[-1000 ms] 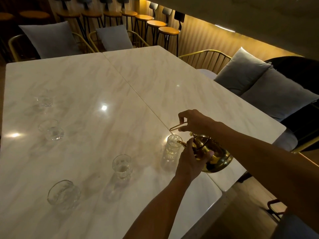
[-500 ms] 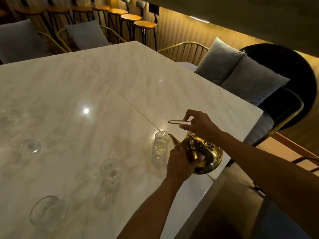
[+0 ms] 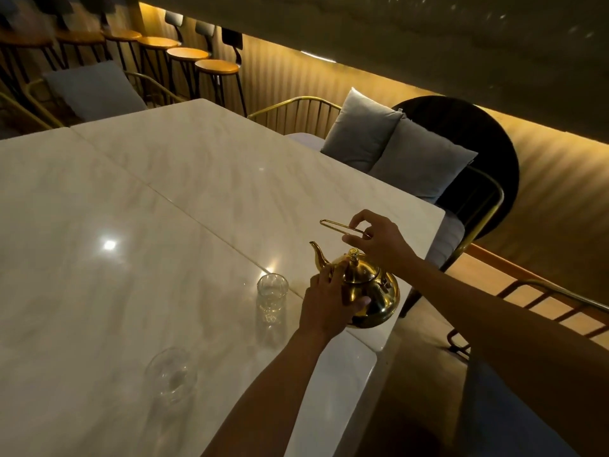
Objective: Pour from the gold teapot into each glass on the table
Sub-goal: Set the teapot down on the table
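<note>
The gold teapot [image 3: 372,291] is upright near the table's right edge, its spout pointing up and left. My right hand [image 3: 379,240] pinches the thin wire handle above the pot. My left hand [image 3: 328,303] is pressed against the pot's left side and lid. A tall clear glass [image 3: 272,296] stands just left of the pot, apart from the spout, with some liquid in it. A second, rounder glass [image 3: 171,374] sits nearer me to the left.
The white marble table [image 3: 164,209] is two tops joined by a seam. Its right corner ends close beside the teapot. Grey cushions [image 3: 395,153] on gold-framed chairs line the right side. Bar stools [image 3: 214,67] stand at the back.
The teapot has tipped back from the tall glass to upright and shifted right. The view has swung right, so the far-left glasses are out of frame.
</note>
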